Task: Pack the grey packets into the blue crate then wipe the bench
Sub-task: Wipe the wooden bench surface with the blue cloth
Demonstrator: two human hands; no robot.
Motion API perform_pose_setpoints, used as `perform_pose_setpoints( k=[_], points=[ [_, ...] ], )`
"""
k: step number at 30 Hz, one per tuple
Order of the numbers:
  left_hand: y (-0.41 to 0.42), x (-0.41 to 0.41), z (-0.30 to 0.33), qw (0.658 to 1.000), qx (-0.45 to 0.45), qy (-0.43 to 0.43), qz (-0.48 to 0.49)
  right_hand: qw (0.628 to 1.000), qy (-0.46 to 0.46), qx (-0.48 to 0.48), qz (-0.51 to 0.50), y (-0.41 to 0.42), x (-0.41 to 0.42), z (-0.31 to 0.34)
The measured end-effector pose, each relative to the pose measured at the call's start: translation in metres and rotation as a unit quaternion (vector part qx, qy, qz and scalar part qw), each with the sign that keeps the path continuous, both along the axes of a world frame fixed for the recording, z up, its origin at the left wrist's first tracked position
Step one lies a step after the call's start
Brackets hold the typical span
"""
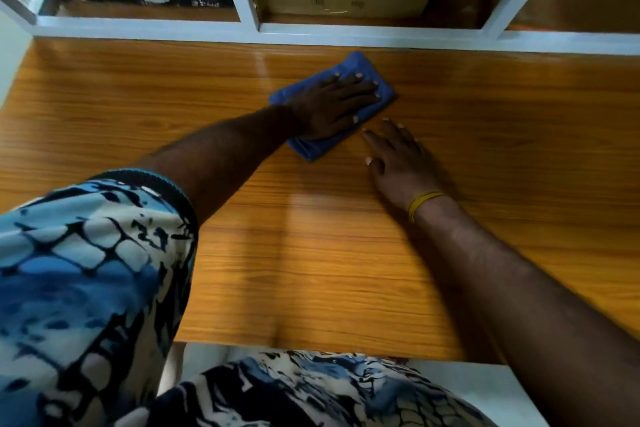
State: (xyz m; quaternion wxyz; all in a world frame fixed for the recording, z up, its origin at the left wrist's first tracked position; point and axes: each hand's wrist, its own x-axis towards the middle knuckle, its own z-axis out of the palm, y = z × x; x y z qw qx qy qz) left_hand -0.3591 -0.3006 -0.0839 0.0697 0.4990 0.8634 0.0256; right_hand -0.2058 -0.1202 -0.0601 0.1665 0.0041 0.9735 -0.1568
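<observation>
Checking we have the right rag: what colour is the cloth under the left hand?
Plain blue cloth, clearest in the head view.

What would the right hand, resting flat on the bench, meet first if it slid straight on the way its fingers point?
Probably the blue cloth under the left hand; the right hand points up-left toward its near edge.

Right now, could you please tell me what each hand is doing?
Left hand: open, fingers flat, pressing the blue cloth onto the bench.
Right hand: open, resting flat on the bench, holding nothing.
</observation>
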Motion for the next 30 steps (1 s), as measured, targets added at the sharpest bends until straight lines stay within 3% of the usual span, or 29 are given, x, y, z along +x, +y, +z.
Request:
perform_pose_setpoints(
  k=[9,15,22,30],
  points=[
    [0.003,0.119,-0.003,0.995,0.058,-0.005,0.079,0.999,0.024,0.032,0.021,0.031,0.058,-0.001],
    [0.028,0.233,-0.001,0.971,0.061,-0.012,0.231,0.997,0.046,0.036,0.040,0.066,0.097,-0.003],
    [0.101,0.360,-0.002,0.862,0.076,-0.008,0.501,0.997,0.074,0.033,0.021,0.102,0.137,-0.003],
    [0.169,0.388,-0.007,0.765,0.094,-0.013,0.637,0.996,0.070,0.040,0.025,0.129,0.162,-0.001]
  ],
)
